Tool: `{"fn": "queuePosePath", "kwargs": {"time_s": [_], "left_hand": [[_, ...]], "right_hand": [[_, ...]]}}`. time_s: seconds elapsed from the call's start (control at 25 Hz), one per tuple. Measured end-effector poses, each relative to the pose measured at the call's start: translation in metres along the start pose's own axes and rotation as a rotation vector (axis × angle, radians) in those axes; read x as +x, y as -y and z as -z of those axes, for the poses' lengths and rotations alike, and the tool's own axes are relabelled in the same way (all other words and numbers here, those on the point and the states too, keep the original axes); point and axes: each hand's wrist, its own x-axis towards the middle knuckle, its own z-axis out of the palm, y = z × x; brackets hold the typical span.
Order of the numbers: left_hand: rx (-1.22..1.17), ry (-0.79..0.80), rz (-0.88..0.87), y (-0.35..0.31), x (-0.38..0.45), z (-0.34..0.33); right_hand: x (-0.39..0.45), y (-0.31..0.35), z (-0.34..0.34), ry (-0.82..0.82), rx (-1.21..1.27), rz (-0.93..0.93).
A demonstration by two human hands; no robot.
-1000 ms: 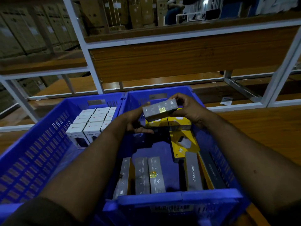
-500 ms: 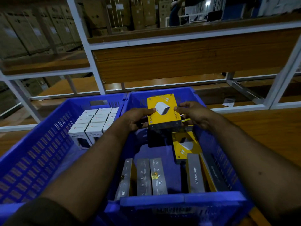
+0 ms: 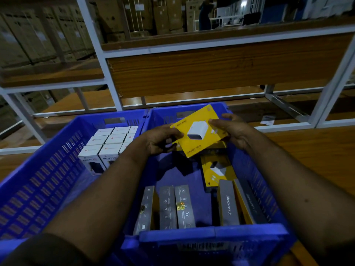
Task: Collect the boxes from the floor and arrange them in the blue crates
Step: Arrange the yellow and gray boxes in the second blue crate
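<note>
Head view: yellow cardboard charger box held over the right blue plastic crate, placing step.

Item: yellow cardboard charger box (image 3: 198,138), printed face up, tilted, above the far end of the right blue plastic crate (image 3: 211,234). Left hand (image 3: 163,140) pinches its near-left corner; right hand (image 3: 233,131) grips its right edge with curled fingers; both hands hold the one box, neither is free. In the same crate: a second yellow box (image 3: 217,171) lying flat just below the held one, and grey slim boxes (image 3: 176,206) standing on edge along the near wall. Left of that crate, touching it: left blue plastic crate (image 3: 38,181) with white square boxes (image 3: 107,146) in rows. Handling note, as judgement: level the box, match its orientation to the yellow one beneath, and lower it squarely beside or upon it, avoiding the bare gap where it could tip.
</note>
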Motion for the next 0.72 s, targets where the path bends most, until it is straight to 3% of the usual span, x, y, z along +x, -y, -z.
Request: {"fn": "queuePosePath", "kwargs": {"time_s": [0.12, 0.28, 0.48, 0.56, 0.72], "left_hand": [[-0.188, -0.123, -0.094, -0.002, 0.003, 0.000], [-0.308, -0.208, -0.129, -0.004, 0.009, 0.002], [-0.206, -0.111, 0.162, 0.010, 0.011, -0.008], [-0.220, -0.006, 0.145, 0.008, 0.009, -0.016], [-0.001, -0.026, 0.182, 0.006, 0.008, -0.007]], "right_hand": [[-0.004, -0.004, -0.001, 0.131, -0.208, -0.005], [-0.007, -0.002, -0.004, 0.231, -0.153, -0.064], [-0.007, 0.002, -0.007, 0.229, 0.073, -0.194], [-0.010, 0.003, -0.008, 0.263, 0.110, -0.255], [-0.008, -0.003, -0.002, 0.183, -0.017, -0.284]]}}
